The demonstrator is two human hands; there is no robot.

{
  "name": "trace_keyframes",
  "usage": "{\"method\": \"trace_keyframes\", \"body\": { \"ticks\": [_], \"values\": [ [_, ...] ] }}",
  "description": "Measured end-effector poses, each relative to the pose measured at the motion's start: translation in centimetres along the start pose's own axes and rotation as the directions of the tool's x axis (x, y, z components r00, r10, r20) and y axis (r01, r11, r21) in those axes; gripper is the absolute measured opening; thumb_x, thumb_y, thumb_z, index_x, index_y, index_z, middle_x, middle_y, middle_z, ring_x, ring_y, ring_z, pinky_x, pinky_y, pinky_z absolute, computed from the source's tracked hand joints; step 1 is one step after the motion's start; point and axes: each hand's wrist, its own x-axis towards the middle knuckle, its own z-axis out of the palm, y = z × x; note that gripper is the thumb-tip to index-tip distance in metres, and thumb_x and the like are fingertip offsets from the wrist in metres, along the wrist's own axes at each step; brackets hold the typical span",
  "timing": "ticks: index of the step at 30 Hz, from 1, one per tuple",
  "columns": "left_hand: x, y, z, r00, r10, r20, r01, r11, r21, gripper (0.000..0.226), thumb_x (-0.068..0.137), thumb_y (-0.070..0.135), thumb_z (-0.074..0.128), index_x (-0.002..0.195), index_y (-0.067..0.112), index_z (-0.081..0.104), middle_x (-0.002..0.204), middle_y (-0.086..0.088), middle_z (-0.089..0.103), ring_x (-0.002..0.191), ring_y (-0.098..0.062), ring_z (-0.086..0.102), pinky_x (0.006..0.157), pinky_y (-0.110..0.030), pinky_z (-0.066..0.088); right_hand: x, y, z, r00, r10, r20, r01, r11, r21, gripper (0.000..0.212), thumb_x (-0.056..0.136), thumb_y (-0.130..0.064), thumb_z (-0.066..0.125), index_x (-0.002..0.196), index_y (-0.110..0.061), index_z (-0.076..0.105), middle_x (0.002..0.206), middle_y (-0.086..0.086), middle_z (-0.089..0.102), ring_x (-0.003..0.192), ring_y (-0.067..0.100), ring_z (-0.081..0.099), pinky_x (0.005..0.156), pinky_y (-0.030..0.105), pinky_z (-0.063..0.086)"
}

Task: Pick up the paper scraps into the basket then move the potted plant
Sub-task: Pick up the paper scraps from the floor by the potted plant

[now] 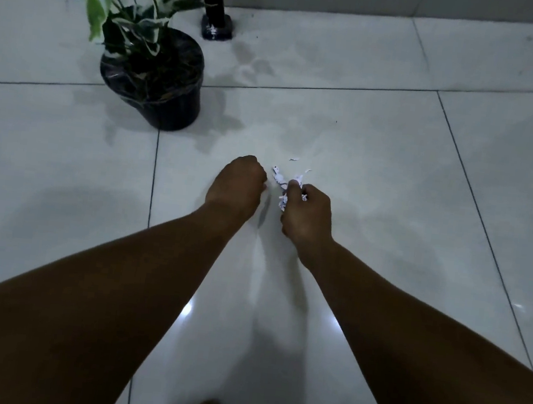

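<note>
Dim tiled floor (pixel 393 183), both hands down at the paper scraps (pixel 279 178): right hand (pixel 307 214) pinching some, left hand (pixel 237 182) fisted, no basket visible, potted plant (pixel 153 79) unmoved nearby.

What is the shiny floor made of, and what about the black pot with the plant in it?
The floor looks like glossy glazed tile: thin grout lines and bright light reflections. The black pot is probably plastic, smooth and slightly shiny, though the dim light makes that uncertain.

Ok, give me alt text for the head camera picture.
Two bare hands gather paper scraps on a tiled floor: right hand clutches some, left hand is fisted. A potted plant stands beyond, left.
</note>
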Motion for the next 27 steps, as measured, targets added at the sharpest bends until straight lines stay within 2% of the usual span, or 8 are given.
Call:
{"method": "trace_keyframes", "body": {
  "ticks": [3, 6, 9, 11, 15, 20, 24, 27],
  "values": [
    [-0.6, 0.6, -0.3, 0.996, -0.086, 0.004, 0.086, 0.993, -0.076, 0.021, 0.088, 0.003, 0.056, 0.096, 0.008, 0.075, 0.103, -0.013, 0.069, 0.1, -0.029, 0.065, 0.081, -0.028, 0.049, -0.9, 0.0, 0.1, 0.99, 0.133, 0.045, -0.139, 0.97, 0.197, 0.043, 0.097, -0.038, 0.051, 0.059, -0.018, 0.059, 0.052, -0.007, 0.06, 0.053, 0.021, 0.052, 0.055, 0.029, 0.044],
    [-1.1, 1.1, -0.6, 0.983, -0.18, 0.034, 0.184, 0.959, -0.216, 0.026, 0.085, 0.004, 0.062, 0.103, 0.014, 0.077, 0.108, -0.009, 0.072, 0.105, -0.025, 0.066, 0.091, -0.029, 0.052, -1.2, -0.2, -0.3, 0.969, 0.219, 0.113, -0.245, 0.904, 0.35, 0.041, 0.098, -0.037, 0.053, 0.063, -0.016, 0.064, 0.045, -0.006, 0.053, 0.038, 0.015, 0.044, 0.038, 0.019, 0.034],
    [-2.2, 1.4, -0.9, 0.965, -0.25, 0.077, 0.261, 0.895, -0.361, 0.018, 0.08, 0.009, 0.07, 0.092, 0.016, 0.081, 0.093, -0.002, 0.077, 0.087, -0.014, 0.069, 0.077, -0.017, 0.046, -1.4, -0.4, -0.7, 0.954, 0.253, 0.159, -0.297, 0.856, 0.424, 0.036, 0.1, -0.033, 0.053, 0.073, -0.013, 0.066, 0.052, 0.002, 0.054, 0.036, 0.014, 0.042, 0.036, 0.017, 0.034],
    [-3.2, 1.9, -1.2, 0.942, -0.315, 0.119, 0.328, 0.775, -0.541, 0.013, 0.077, 0.013, 0.075, 0.085, 0.021, 0.081, 0.082, 0.003, 0.077, 0.073, -0.008, 0.068, 0.074, -0.016, 0.047, -1.6, -0.3, -1.0, 0.946, 0.271, 0.18, -0.323, 0.84, 0.436, 0.035, 0.1, -0.031, 0.05, 0.076, -0.011, 0.065, 0.057, 0.005, 0.053, 0.039, 0.015, 0.041, 0.037, 0.017, 0.033],
    [-4.5, 2.8, -1.6, 0.936, -0.289, 0.203, 0.338, 0.573, -0.747, 0.012, 0.077, 0.015, 0.082, 0.087, 0.02, 0.081, 0.082, 0.001, 0.078, 0.078, -0.012, 0.076, 0.082, -0.024, 0.058, -2.0, -0.2, -1.3, 0.942, 0.275, 0.19, -0.329, 0.866, 0.378, 0.03, 0.099, -0.027, 0.046, 0.076, -0.013, 0.059, 0.064, 0.007, 0.052, 0.046, 0.018, 0.042, 0.04, 0.02, 0.032],
    [-4.9, 4.3, -2.0, 0.967, -0.205, 0.153, 0.252, 0.659, -0.709, 0.018, 0.088, 0.016, 0.071, 0.104, 0.02, 0.079, 0.098, 0.002, 0.078, 0.094, -0.01, 0.073, 0.092, -0.025, 0.054, -2.3, -0.4, -1.8, 0.95, 0.253, 0.181, -0.302, 0.892, 0.337, 0.029, 0.094, -0.022, 0.044, 0.075, -0.011, 0.063, 0.06, 0.005, 0.054, 0.044, 0.017, 0.045, 0.044, 0.024, 0.034],
    [-5.0, 5.1, -2.2, 0.979, -0.152, 0.136, 0.204, 0.745, -0.635, 0.021, 0.091, 0.012, 0.068, 0.107, 0.017, 0.079, 0.105, 0.0, 0.077, 0.099, -0.01, 0.071, 0.088, -0.017, 0.049, -2.4, -0.4, -2.4, 0.94, 0.3, 0.165, -0.338, 0.889, 0.309, 0.031, 0.093, -0.02, 0.039, 0.068, -0.012, 0.056, 0.044, 0.002, 0.051, 0.036, 0.017, 0.044, 0.046, 0.024, 0.035],
    [-5.0, 5.2, -2.2, 0.978, -0.152, 0.145, 0.21, 0.765, -0.609, 0.02, 0.089, 0.012, 0.071, 0.106, 0.017, 0.079, 0.105, 0.0, 0.077, 0.099, -0.01, 0.071, 0.085, -0.013, 0.045, -2.4, -0.4, -2.7, 0.922, 0.338, 0.19, -0.387, 0.829, 0.403, 0.031, 0.091, -0.018, 0.04, 0.065, -0.01, 0.054, 0.048, 0.005, 0.049, 0.033, 0.018, 0.04, 0.04, 0.019, 0.033]
  ]
}}
